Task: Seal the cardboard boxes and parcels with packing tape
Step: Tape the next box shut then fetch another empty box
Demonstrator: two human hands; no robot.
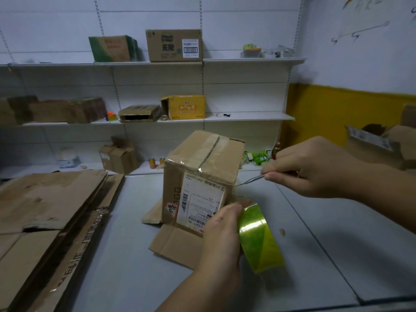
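Two hands share the taping step at a grey desk [326, 255]: the left hand [221, 235] grips a glossy yellow-green packing-tape roll [261, 239] just before the labelled brown cardboard box [195, 167], while the right hand [315, 167] pinches a thin metal blade [251, 181], apparently ready to cut the strip cleanly.

A single wide head view looks forward and down, close above the left hand [221, 230] and right hand [315, 167]; shelves [247, 117] stand well beyond them, facing the camera.
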